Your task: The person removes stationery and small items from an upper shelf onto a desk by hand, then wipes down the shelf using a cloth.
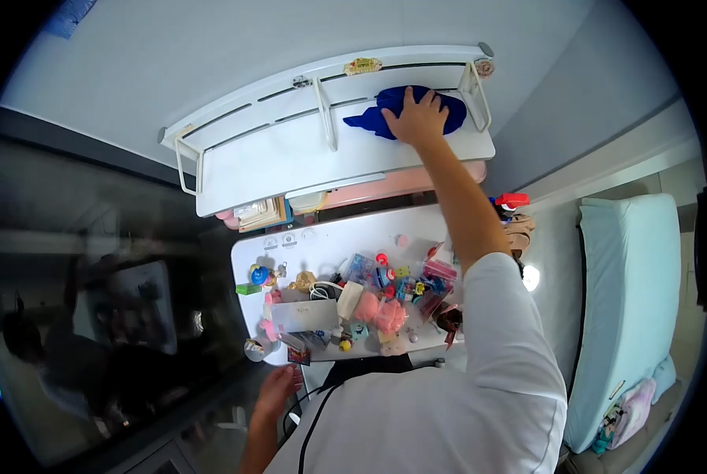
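Observation:
My right hand (416, 118) lies with fingers spread on top of a crumpled dark blue cloth (454, 117), pressing it against the right part of a white shelf (266, 162). One end of the cloth trails out to the left of the hand. Low at my left side, my left hand (278, 387) hangs beside the front edge of a white table (247, 251). Its fingers are loosely bent and apart, and nothing shows in them. Closest to it are a small dark picture card (299, 355) and a clear cup (255, 349).
Toys and small items crowd the table, among them a translucent box (304, 316), pink plush pieces (390, 315) and a blue-topped toy (259, 275). White brackets (324, 114) stand on the shelf. Books (258, 213) sit beneath it. A dark glossy panel (93, 276) borders the left; a light-blue mattress (630, 308), the right.

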A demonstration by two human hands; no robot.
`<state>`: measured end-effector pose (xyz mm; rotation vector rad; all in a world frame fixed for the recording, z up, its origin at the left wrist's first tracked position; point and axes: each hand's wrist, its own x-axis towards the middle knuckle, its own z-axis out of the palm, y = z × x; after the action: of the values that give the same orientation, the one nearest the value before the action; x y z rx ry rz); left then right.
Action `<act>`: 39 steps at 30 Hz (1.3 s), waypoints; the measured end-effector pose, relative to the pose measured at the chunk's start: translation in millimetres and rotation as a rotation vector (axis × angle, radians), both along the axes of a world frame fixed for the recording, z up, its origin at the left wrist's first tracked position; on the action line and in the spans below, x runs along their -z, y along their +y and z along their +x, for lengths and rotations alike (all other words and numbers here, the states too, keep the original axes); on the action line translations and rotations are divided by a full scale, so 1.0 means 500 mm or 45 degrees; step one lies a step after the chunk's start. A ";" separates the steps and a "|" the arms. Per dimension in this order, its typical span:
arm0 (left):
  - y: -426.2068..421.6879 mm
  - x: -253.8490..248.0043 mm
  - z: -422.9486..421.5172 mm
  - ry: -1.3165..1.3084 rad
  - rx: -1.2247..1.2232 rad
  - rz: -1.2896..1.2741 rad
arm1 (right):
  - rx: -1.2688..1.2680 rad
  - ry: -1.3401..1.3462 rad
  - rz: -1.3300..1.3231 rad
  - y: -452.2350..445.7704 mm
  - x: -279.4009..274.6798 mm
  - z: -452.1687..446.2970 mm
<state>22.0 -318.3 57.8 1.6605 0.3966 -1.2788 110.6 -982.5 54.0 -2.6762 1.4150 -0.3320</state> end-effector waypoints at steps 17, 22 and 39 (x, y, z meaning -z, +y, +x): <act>-0.095 -0.028 0.020 -0.047 0.038 0.036 | -0.330 -0.374 -0.031 0.049 0.049 -0.172; -0.191 -0.019 0.066 -0.103 0.204 -0.089 | -0.544 -0.376 -0.074 0.175 0.041 -0.105; -0.756 0.012 0.306 -2.153 1.282 -0.345 | -0.422 -0.455 0.079 0.305 0.041 -0.028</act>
<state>175.0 -696.2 51.7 2.0864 -1.6605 -0.0666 96.4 -830.2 33.5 -2.5718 0.8534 -0.6770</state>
